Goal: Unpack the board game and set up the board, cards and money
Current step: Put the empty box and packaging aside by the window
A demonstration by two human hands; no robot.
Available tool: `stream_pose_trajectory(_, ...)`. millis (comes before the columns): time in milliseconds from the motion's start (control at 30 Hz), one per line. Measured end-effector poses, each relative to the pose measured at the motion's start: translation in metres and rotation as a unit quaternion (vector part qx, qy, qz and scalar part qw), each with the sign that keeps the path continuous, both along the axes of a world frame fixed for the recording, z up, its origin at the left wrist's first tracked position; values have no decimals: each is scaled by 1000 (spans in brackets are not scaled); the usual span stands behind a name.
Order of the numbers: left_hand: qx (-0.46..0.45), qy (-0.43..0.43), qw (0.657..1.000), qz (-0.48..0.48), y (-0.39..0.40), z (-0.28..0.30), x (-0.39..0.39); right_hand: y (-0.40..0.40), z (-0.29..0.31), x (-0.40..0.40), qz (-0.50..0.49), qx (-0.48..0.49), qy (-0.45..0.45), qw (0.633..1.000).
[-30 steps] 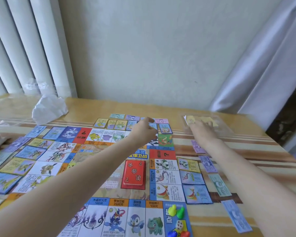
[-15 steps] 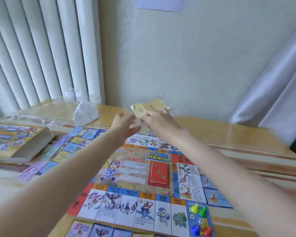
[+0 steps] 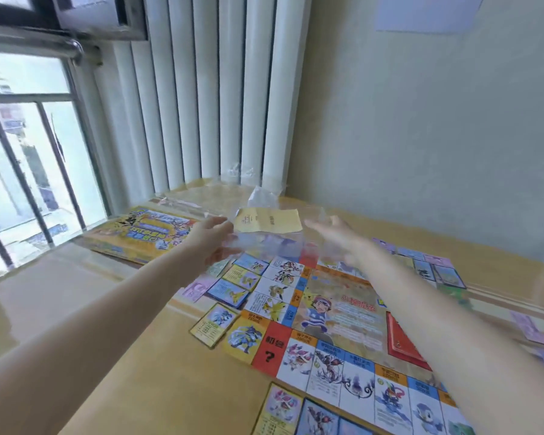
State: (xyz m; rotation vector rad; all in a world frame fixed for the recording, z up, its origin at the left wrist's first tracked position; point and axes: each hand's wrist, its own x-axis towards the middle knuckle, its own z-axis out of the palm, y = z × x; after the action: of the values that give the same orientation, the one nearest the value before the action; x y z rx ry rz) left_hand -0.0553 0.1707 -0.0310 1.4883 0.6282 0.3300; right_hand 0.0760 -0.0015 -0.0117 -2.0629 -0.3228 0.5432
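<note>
Left hand [image 3: 212, 238] gripping a clear bag [image 3: 274, 243] with yellow slip [image 3: 269, 220]; right hand [image 3: 338, 238] blurred, grip unclear.

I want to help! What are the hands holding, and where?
A clear plastic bag with a yellow paper inside. The left hand grips its left edge; the right hand is blurred, so its grip is unclear.

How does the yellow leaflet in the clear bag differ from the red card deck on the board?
The yellow leaflet is pale yellow, while the red card deck is red. The leaflet is held in the air inside a clear bag between the hands, while the deck lies flat on the game board. The leaflet looks like a thin sheet; the deck shows a stacked edge. Both are rectangular.
</note>
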Motion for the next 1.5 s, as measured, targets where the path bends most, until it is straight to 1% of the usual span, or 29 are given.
stream_pose_trajectory(33, 4, 5, 1000, -3, 6, 0, -4, 4, -3, -6, 0, 75, 79, 994)
stream_pose_trajectory(67, 11, 12, 1000, -8, 11, -2, -9, 8, -3, -12, -2, 147, 139, 979)
stream_pose_trajectory(100, 26, 18, 999, -13, 17, -2, -13, 13, -5, -16, -5, 200, 170, 965)
stream_pose_trajectory(167, 96, 40, 995, -3, 31, -7, -19, 22, -7, -20, -11, 248, 185, 951)
stream_pose_trajectory(233, 215, 90, 972, 24, 51, -16, -22, 28, -11, -20, -12, 241, 175, 955)
stream_pose_trajectory(267, 285, 144, 947, 29, 60, -22, -23, 29, -13, -19, -11, 225, 167, 960)
stream_pose_trajectory(333, 401, 262, 878, 11, 73, -35, -24, 29, -17, -18, -11, 197, 158, 968)
stream_pose_trajectory(367, 427, 301, 853, -4, 74, -39, -23, 28, -18, -18, -10, 188, 157, 969)
stream_pose_trajectory(433, 432, 342, 834, -28, 65, -42, -21, 27, -20, -19, 1, 179, 160, 971)
stream_pose_trajectory(500, 447, 362, 818, -29, 52, -39, -18, 28, -23, -19, 12, 174, 164, 971)
stream_pose_trajectory(600, 480, 369, 796, 17, 55, -41, -18, 33, -27, -17, 26, 173, 171, 970)
stream_pose_trajectory(633, 490, 366, 791, 18, 59, -42, -19, 35, -28, -16, 28, 176, 175, 968)
stream_pose_trajectory(700, 514, 360, 778, -16, 69, -45, -24, 40, -29, -14, 37, 172, 179, 968)
stream_pose_trajectory(767, 552, 362, 749, -61, 75, -46, -29, 47, -30, -13, 53, 154, 174, 971)
stream_pose_trajectory(833, 582, 348, 731, -78, 79, -45, -32, 55, -30, -13, 64, 148, 174, 971)
stream_pose_trajectory(900, 609, 335, 715, -74, 79, -37, -37, 61, -30, -13, 74, 151, 184, 969)
stream_pose_trajectory(1033, 630, 328, 701, -53, 83, -23, -40, 67, -29, -9, 81, 131, 186, 970)
stream_pose_trajectory(1133, 635, 324, 700, -50, 83, -17, -44, 68, -21, -8, 77, 118, 177, 974)
stream_pose_trajectory(1267, 656, 299, 690, -70, 68, -9, -51, 71, -7, -13, 46, 108, 143, 983)
stream_pose_trajectory(1367, 657, 281, 696, -67, 61, -12, -55, 75, -4, -19, 0, 123, 112, 986)
stream_pose_trajectory(1500, 649, 274, 707, -60, 61, -8, -61, 75, -2, -33, -40, 138, 93, 985)
